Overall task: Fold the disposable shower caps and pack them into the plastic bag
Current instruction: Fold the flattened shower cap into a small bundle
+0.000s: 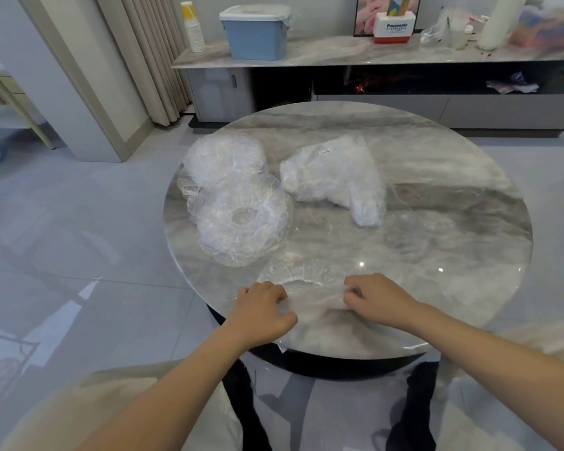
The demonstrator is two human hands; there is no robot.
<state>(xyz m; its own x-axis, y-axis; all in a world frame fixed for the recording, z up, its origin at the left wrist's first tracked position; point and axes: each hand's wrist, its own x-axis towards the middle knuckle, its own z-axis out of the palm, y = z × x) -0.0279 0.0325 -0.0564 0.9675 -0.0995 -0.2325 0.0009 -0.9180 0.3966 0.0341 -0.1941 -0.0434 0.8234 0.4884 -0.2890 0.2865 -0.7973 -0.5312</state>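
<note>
1. one clear shower cap is spread flat at the near edge of the round marble table, and it is being worked between both hands.
2. the left hand is curled over the cap's left side, fingers bent and bunched onto the film; the right hand is curled at the cap's right side, and a bit of film appears to be pinched at the fingertips, though the exact pinch is blurred.
3. the fold is judged barely begun; the cap is still mostly open on the tabletop.
4. risk one: the film is thin and slippery on polished stone, so the fold could be sprung open by the elastic rim the moment it is released.
5. risk two: the cap sits right at the near rim, so it could be dragged off toward the lap if it is pulled back too far.
6. risk three: the film could be stretched or torn if the two sides are pulled apart hard.
7. a pile of unfolded caps is heaped at the left of the table, well apart from the hands.
8. the plastic bag lies at centre right, and whitish, crumpled contents are seen inside; whether those are folded caps cannot be told.
9. on the far counter, a blue lidded box is shut, contents hidden.
</note>
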